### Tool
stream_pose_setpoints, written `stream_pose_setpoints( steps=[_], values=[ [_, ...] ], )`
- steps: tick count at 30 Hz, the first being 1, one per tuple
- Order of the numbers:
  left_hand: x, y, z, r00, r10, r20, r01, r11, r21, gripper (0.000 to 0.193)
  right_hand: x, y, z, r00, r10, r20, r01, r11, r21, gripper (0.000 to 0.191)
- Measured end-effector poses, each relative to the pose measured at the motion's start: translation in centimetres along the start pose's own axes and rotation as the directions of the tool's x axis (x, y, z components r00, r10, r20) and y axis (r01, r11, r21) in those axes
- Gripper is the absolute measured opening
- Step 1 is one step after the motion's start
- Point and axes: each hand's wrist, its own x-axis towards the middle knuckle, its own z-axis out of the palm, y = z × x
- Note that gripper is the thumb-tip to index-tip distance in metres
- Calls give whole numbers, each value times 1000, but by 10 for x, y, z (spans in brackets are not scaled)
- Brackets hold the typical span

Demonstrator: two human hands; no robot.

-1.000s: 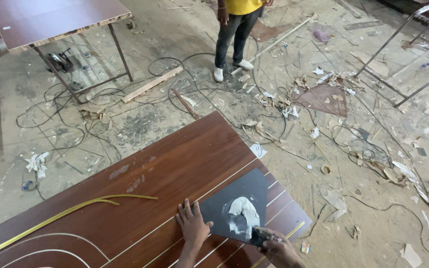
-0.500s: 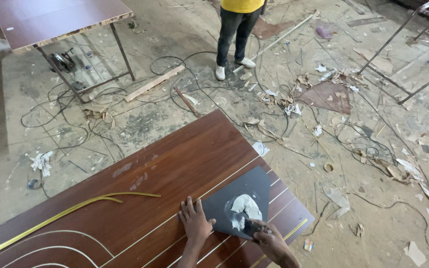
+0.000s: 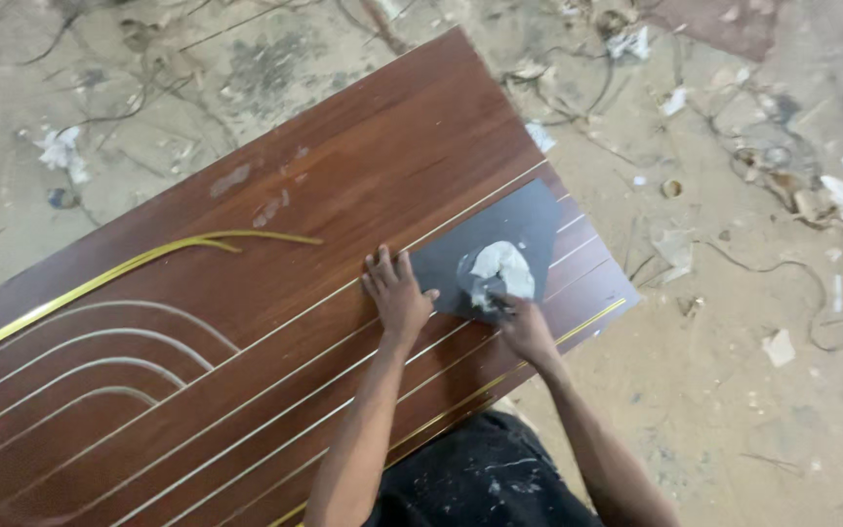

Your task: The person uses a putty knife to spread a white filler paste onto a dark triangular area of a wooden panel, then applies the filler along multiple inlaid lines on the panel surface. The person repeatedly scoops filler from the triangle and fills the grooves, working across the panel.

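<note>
A long brown wooden panel (image 3: 392,146) with pale inlaid grooves lies across the floor. A dark grey square sheet (image 3: 524,220) rests on its right end, with a lump of white paste (image 3: 504,265) on it. My left hand (image 3: 397,293) lies flat on the panel, its fingertips touching the sheet's left edge. At the lower edge of the paste, my right hand (image 3: 527,330) is closed around a small dark scraper, mostly hidden by the fingers. A loose yellow strip (image 3: 148,259) curves over the panel to the left of the hands.
The concrete floor (image 3: 734,390) around the panel is littered with paper scraps (image 3: 778,346), cables (image 3: 782,263) and debris. Crumpled white paper (image 3: 59,148) lies at the upper left. A reddish board (image 3: 734,20) shows at the top right.
The view has tilted down and come closer, so the standing person and the table are out of view. My right hand has moved up from the sheet's lower corner to the paste.
</note>
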Motion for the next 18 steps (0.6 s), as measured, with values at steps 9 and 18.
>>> stream_pose_setpoints(
  steps=[9, 18],
  values=[
    [-2, 31, 30, 998, 49, -30, -47, 996, 79, 110, 2, -24, -5, 954, -292, -66, 235, 866, -441, 51],
    [0, 23, 15, 1000, -3, 19, 1, 996, 85, 105, -2, -4, 33, 838, -546, 27, 433, 632, -643, 72]
  ],
)
